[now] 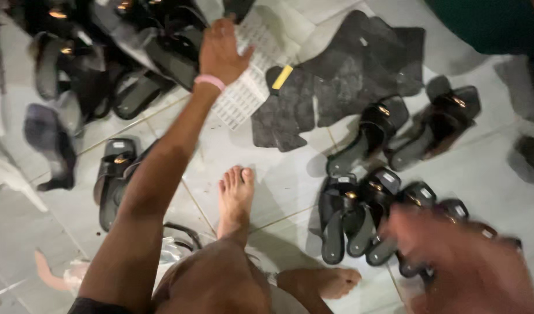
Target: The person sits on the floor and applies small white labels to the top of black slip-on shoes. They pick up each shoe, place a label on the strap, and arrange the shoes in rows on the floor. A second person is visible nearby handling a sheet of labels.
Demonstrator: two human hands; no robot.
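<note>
My left hand (pixel 220 51), with a pink band at the wrist, is stretched far forward. Its fingers are spread over the edge of a white sheet printed with a grid (pixel 249 87), beside a heap of black sandals (pixel 162 52), and it holds nothing. My right hand (pixel 459 261) is a large blur at the lower right, just in front of a row of black sandals with gold buckles (pixel 366 215). Whether it grips anything is lost in the blur. My bare feet (pixel 235 197) rest on the tiled floor between the two hands.
Dark cut-out sheets of sole material (pixel 360 70) lie at the top centre with a yellow tag (pixel 282 77). More black sandals sit at the right (pixel 435 122) and left (pixel 113 174). A crumpled plastic bag (pixel 174 253) lies by my knee.
</note>
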